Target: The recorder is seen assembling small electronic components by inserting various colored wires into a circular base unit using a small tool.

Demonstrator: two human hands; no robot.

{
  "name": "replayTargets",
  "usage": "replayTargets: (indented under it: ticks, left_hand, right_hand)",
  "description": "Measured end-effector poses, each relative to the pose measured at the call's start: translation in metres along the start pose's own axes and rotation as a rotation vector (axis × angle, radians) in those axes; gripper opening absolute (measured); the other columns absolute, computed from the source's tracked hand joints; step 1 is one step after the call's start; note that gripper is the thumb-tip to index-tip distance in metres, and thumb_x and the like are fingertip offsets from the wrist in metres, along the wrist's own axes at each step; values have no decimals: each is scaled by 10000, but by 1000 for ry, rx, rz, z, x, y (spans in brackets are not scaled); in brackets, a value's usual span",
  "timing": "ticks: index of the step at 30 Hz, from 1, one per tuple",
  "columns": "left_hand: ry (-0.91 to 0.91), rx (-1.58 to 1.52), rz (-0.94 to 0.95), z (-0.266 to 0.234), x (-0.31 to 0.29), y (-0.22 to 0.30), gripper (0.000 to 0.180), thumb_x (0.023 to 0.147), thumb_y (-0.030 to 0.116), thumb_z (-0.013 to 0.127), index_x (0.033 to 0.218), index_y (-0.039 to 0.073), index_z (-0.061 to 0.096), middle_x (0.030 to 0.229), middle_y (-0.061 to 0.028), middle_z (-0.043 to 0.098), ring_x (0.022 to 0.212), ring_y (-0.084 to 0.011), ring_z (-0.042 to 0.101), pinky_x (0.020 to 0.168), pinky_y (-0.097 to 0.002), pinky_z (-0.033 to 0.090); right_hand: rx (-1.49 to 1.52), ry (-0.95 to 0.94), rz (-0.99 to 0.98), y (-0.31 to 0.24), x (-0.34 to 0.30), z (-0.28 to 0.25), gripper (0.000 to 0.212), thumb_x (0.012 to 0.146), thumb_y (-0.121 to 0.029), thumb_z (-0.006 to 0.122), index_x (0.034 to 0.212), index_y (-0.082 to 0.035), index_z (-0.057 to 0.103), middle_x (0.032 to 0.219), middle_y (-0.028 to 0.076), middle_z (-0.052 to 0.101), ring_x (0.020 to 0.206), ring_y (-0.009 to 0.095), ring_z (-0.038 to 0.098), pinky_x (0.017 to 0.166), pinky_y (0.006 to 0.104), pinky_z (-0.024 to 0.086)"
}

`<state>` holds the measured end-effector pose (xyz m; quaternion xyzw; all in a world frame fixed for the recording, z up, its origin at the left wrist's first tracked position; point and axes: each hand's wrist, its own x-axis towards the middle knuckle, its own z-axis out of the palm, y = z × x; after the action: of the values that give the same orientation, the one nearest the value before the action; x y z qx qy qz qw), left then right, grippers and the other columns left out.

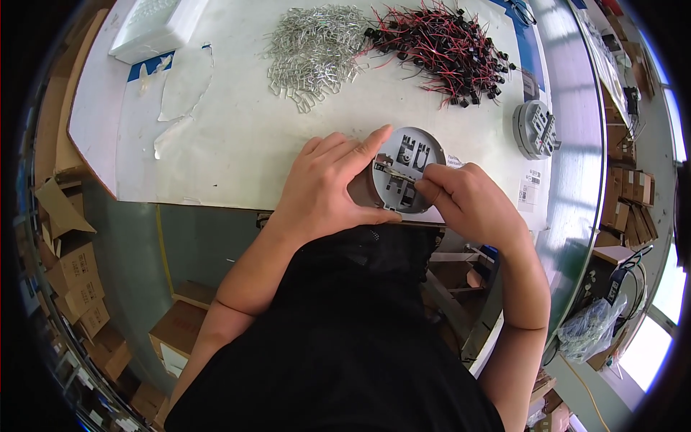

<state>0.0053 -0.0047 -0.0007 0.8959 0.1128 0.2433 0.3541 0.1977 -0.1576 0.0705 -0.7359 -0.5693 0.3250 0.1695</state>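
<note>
A round grey plastic housing [389, 193] with dark slots and metal parts inside lies at the table's near edge. My left hand [324, 180] curves around its left side, thumb low and index finger at the top, gripping the rim. My right hand [464, 201] is closed, thumb and fingertips pinching a thin metal piece [397, 173] that reaches across the housing's middle. Whether this piece is a tool or a wire clip, I cannot tell. Fingers hide its right end.
Beyond my hands lie a pile of bent metal wire clips [317, 50] and a heap of small black parts with red and black wires [453, 50]. Another grey round housing [534, 129] rests at the right. A white foam box [147, 32] stands far left; cardboard boxes [79, 281] line the floor.
</note>
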Motion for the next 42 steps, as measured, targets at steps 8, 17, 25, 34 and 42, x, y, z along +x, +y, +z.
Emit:
replayTargets:
  ticks: [8, 17, 25, 34, 42]
  left_hand:
    - [-5, 22, 9, 1, 0, 1, 1121, 573, 460, 991, 1532, 46, 584, 945, -52, 686, 889, -246, 647, 876, -390, 476]
    - [-28, 39, -3, 0, -4, -3, 1116, 643, 572, 932, 1558, 61, 549, 971, -35, 715, 932, -241, 639, 901, -403, 481]
    - [-57, 31, -25, -2, -3, -1, 1110, 646, 596, 930, 1553, 73, 560, 960, -31, 720, 934, -242, 648, 911, -403, 481]
    - [-35, 16, -29, 1, -2, -4, 1131, 573, 518, 983, 1538, 79, 587, 930, -26, 690, 873, -233, 624, 884, -380, 468]
    - [-92, 23, -20, -10, -1, 0, 1020, 681, 366, 972, 1567, 90, 550, 987, -75, 705, 925, -273, 644, 907, -405, 484]
  right_hand:
    - [-60, -17, 32, -7, 4, 3, 202, 1014, -190, 651, 899, -25, 669, 721, 228, 662, 717, 475, 652, 665, 549, 520]
    - [-377, -50, 70, -42, 3, -13, 223, 1025, -211, 661, 877, -45, 640, 672, 211, 607, 681, 469, 611, 630, 555, 477]
    - [-303, 30, 47, -39, 3, -6, 231, 1026, -210, 653, 867, -43, 638, 672, 220, 608, 688, 462, 625, 636, 558, 479]
    - [-491, -56, 42, -43, -1, -10, 73, 887, -79, 660, 929, -35, 701, 746, 177, 715, 703, 389, 738, 636, 473, 592]
    - [-365, 98, 42, -9, -10, 7, 249, 989, -256, 715, 904, -38, 629, 704, 185, 656, 687, 429, 675, 636, 508, 531]
